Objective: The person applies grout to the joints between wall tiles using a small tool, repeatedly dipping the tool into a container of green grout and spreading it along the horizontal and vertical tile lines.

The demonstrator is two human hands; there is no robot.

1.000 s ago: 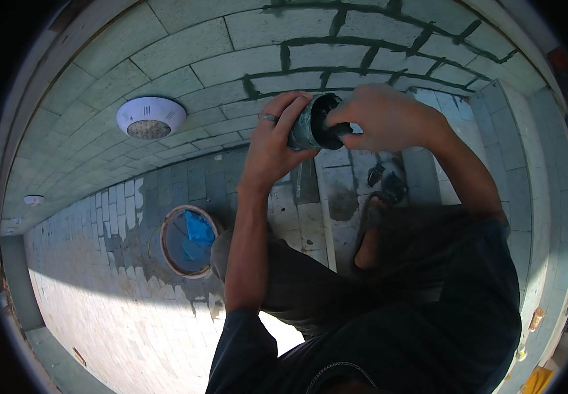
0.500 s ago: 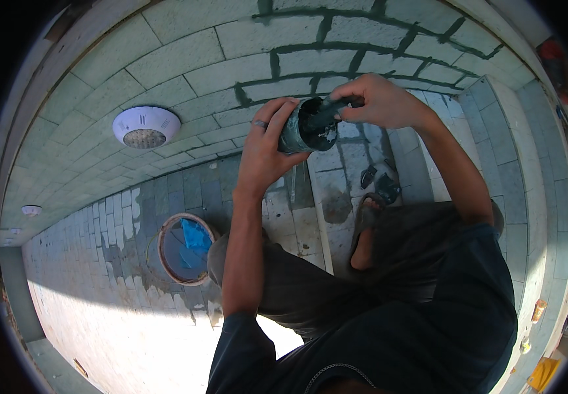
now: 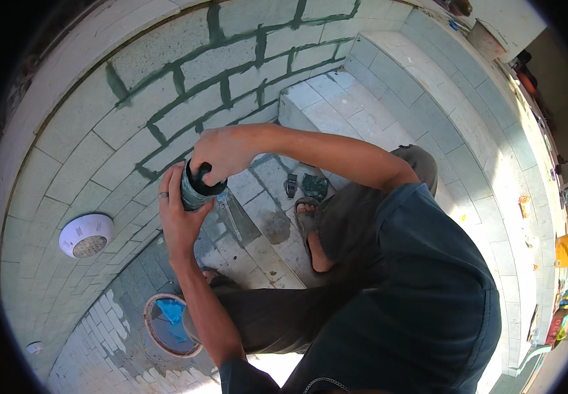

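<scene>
My left hand (image 3: 182, 220) wraps round a small cylindrical container (image 3: 196, 196) smeared with dark green grout, tilted with its mouth up and toward me. At that mouth is my right hand (image 3: 225, 154), its fingers curled and closed, reaching down inside. It grips a grout-covered tool whose kind I cannot make out; most of it is hidden by the hand and the rim. Beyond both hands runs a pale tiled wall (image 3: 208, 62) with dark green grout lines (image 3: 177, 77) between several of its tiles.
A round bucket (image 3: 147, 322) holding water and a blue cloth (image 3: 172, 310) stands at lower left. A white round light fitting (image 3: 86, 235) juts from the wall. Near my sandalled foot (image 3: 307, 226) lie a small dark object (image 3: 290, 186) and a dark green lump (image 3: 315, 187). Tiled steps (image 3: 363, 108) rise at right.
My view has swung to the right, so the wall and bucket sit differently in it. My right hand has gone deeper into the container, and the tool is now mostly hidden.
</scene>
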